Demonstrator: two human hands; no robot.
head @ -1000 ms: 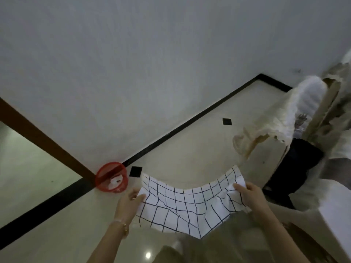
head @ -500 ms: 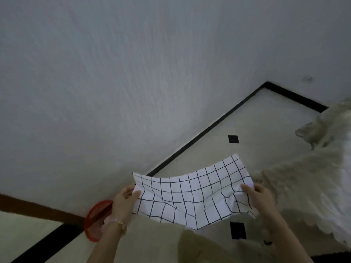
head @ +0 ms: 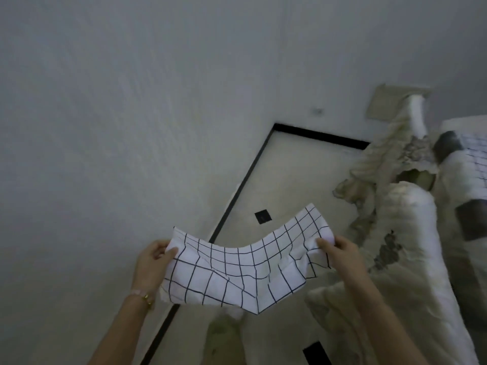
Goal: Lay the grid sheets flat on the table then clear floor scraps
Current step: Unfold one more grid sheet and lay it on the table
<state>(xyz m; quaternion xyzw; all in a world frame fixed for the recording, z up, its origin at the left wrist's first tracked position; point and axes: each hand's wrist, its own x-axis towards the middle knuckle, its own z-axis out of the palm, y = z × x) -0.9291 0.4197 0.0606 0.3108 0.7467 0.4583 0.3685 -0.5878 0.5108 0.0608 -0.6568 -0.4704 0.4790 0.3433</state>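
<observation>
Both hands are holding a creased grid sheet (head: 245,262) in mid-air above the floor (head: 297,177). Left hand (head: 152,264) fingers are pinching its left edge, right hand (head: 342,252) fingers its right. Pulling outward evenly should flatten the sagging middle. Beyond the sheet, a rumpled cloth-covered tabletop (head: 411,259) is waiting.

A grey-white wall (head: 131,114) filled the upper left, meeting a pale tiled floor (head: 297,175) along a black baseboard strip (head: 238,196). Small black diamond insets (head: 263,224) dotted the tiles. Rumpled cream bedding (head: 395,259) lay heaped at right, with a dark patch (head: 387,252) on it.
</observation>
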